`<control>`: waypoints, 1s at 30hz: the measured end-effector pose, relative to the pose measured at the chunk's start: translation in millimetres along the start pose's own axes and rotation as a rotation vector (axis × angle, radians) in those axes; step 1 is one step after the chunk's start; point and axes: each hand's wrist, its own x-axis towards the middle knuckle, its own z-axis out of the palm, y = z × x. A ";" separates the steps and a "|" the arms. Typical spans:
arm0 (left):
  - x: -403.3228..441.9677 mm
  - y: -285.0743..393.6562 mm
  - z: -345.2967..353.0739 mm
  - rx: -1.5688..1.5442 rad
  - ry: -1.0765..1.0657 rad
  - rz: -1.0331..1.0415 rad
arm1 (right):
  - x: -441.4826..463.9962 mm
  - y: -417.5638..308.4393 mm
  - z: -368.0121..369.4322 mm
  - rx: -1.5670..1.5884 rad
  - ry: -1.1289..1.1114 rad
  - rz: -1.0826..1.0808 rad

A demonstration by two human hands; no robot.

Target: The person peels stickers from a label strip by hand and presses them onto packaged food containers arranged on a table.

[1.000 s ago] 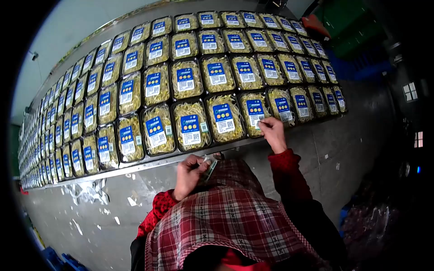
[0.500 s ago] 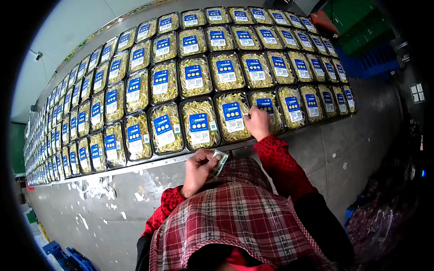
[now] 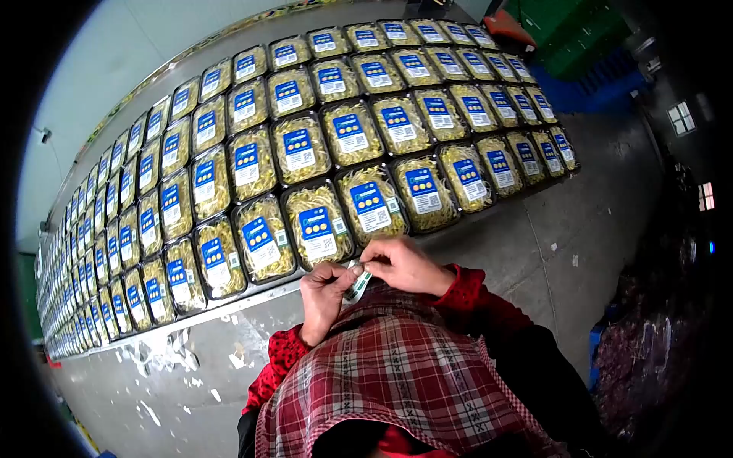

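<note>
My left hand is closed on a small strip of green-and-white stickers in front of the apron. My right hand meets it there, thumb and finger pinched at the strip's top edge; the fingertips hide whether a sticker is coming off. Just beyond both hands, a black tray of bean sprouts with a blue-and-white label lies in the front row. The neighbouring sprout tray carries a small green-and-white sticker at its right side. Further right, a front-row tray shows only the blue-and-white label.
Several rows of wrapped sprout trays cover the long table, reaching far left. White paper scraps litter the grey floor. At the back right stand green crates and a blue pallet. Dark purplish bags lie at lower right.
My right hand has left the front-row tray and come back to the sticker strip in my left hand. That tray now shows a small sticker at its right side. The view has shifted right.
</note>
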 end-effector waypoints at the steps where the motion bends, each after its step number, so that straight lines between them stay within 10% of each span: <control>1: 0.5 0.1 3.4 -0.002 -0.009 0.006 | -5.8 3.8 2.2 -0.053 0.051 -0.038; 8: 3.9 -5.9 23.1 0.140 -0.107 -0.086 | -28.4 9.8 -10.4 -0.186 0.069 0.085; 13: 3.2 -9.1 28.7 0.214 -0.153 -0.034 | -12.6 102.1 -127.0 -0.065 0.472 0.459; 25: 23.3 4.1 30.2 0.125 -0.065 -0.085 | 16.5 118.9 -121.5 -0.930 0.405 0.639; 30: 28.5 22.2 38.5 0.188 -0.079 0.069 | 0.8 41.4 -58.6 0.075 -0.089 0.093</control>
